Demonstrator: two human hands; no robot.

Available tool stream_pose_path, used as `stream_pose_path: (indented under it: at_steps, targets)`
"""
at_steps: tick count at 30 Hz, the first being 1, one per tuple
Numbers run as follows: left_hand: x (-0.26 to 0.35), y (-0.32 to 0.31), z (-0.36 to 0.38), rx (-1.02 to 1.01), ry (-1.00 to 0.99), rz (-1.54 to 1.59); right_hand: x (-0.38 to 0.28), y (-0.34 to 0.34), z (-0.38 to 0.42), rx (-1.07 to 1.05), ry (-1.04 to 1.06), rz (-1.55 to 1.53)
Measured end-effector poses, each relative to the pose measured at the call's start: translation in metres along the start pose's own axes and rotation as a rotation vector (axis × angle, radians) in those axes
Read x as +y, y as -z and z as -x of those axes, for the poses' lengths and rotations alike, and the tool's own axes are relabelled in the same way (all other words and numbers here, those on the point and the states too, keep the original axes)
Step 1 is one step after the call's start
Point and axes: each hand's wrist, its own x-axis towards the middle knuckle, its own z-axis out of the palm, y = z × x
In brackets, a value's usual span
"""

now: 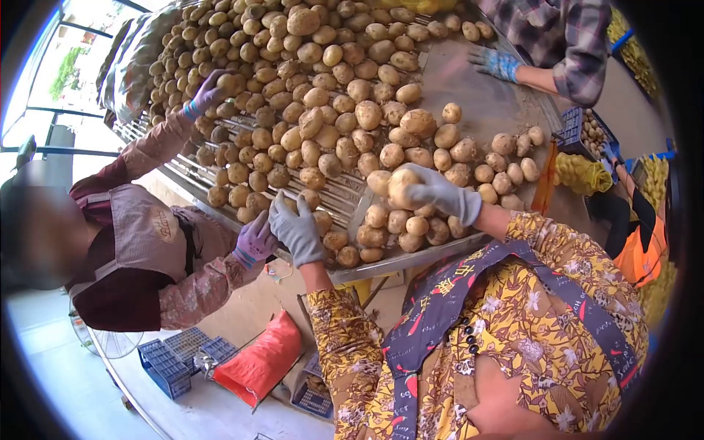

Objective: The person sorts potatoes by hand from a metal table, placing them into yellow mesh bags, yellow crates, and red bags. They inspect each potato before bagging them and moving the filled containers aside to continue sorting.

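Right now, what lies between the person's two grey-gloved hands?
In the head view, loose potatoes on the metal table lie between the left hand and the right hand, which holds one potato.

A: Floor (66, 381)?
B: Pale, smooth, looks like concrete. Blue plastic crates (176, 359) on it, a red sack (260, 363) leaning just beside them.
A: Furniture?
B: Long metal sorting table (484, 103), slatted rollers on one part, flat sheet on the other. More blue crates (587, 132) at its far side, yellow mesh bags (579, 172) near them.
A: Windows, light?
B: Dark-framed glazing (51, 88) upper left, bright daylight, greenery outside, maybe a tree; fisheye edge blurs it.
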Motion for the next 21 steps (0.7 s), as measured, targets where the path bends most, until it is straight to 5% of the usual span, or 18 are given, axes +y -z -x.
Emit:
stream_pose_path:
  at_steps: [2,6,10,14,21]
  targets:
    - [0.033,0.002,-0.023,-0.062,-0.056,0.042,0.006,0.024,0.024,0.096,-0.083,-0.602]
    - [0.079,-0.030,-0.069,-0.224,0.005,0.075,0.006,0.039,0.054,0.286,-0.223,-0.926]
    - [0.091,-0.068,-0.095,-0.285,0.104,-0.099,0.038,0.035,0.048,0.186,-0.082,-0.860]
    - [0.111,-0.052,-0.093,-0.366,0.135,-0.176,0.029,0.027,0.046,0.254,-0.265,-0.910]
    - [0.110,-0.065,-0.093,-0.443,0.191,-0.030,0.032,0.031,0.042,0.187,-0.263,-0.892]
